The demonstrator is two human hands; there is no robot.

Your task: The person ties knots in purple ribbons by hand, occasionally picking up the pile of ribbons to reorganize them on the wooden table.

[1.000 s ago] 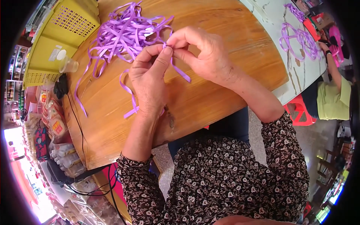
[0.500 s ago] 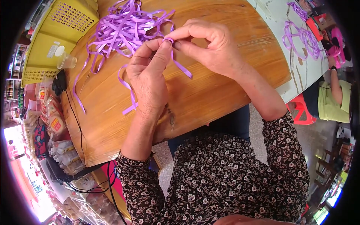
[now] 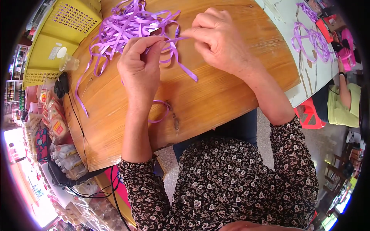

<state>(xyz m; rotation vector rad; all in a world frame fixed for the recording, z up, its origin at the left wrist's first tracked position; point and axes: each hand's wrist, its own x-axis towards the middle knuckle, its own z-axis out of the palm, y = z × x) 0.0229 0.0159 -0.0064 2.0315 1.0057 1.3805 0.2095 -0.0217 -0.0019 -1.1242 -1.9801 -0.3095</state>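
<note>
A purple ribbon is stretched between my two hands above the wooden table. My left hand pinches it between thumb and forefinger, palm turned inward. My right hand grips the same ribbon a short way to the right, its fingertips pressed together. One loose end hangs down below the right hand, and a loop lies on the wood beside my left wrist. Just beyond the left hand is a tangled heap of purple ribbons.
A yellow perforated basket and a clear plastic cup stand at the left. A black cable runs down that side. On the white marbled table at right lie more purple ribbons; another person is beside it.
My hands have moved apart, the left one leftward and the right one up. The small loop between the fingers has been drawn out into a taut stretch of ribbon.
</note>
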